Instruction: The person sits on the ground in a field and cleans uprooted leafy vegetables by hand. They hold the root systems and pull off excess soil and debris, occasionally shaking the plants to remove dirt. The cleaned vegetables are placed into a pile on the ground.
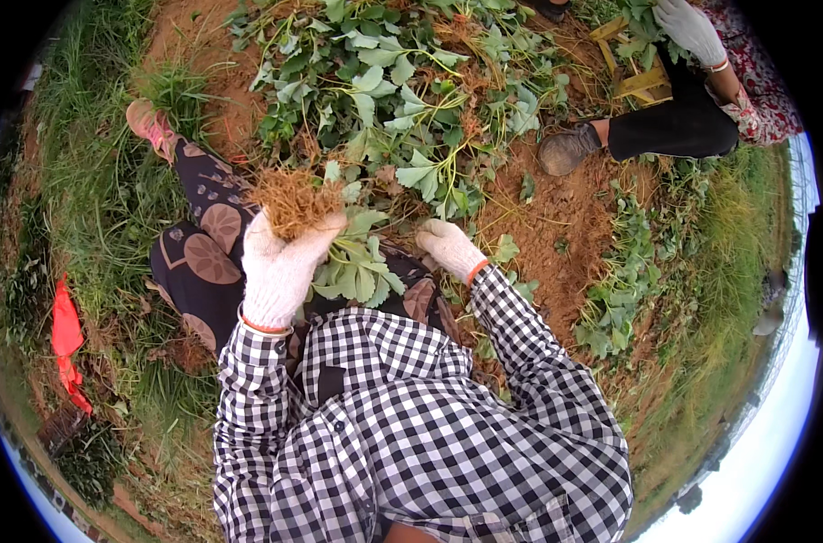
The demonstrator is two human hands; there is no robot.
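My left hand, in a white knit glove with an orange cuff edge, grips a bundle of strawberry seedlings. The bundle's tangled brown roots stick up above the thumb, and its green leaves hang out to the right over my lap. My right hand, gloved alike, is at the near edge of a large heap of strawberry plants. Its fingers are curled down, and whether anything is between them is hidden. Several loose plants with yellow-green stalks lie just beyond that hand.
At the upper right sits another person, whose gloved hand is on plants above a yellow wooden crate. More plants lie in a row on reddish soil. A red plastic strip rests in the grass at left.
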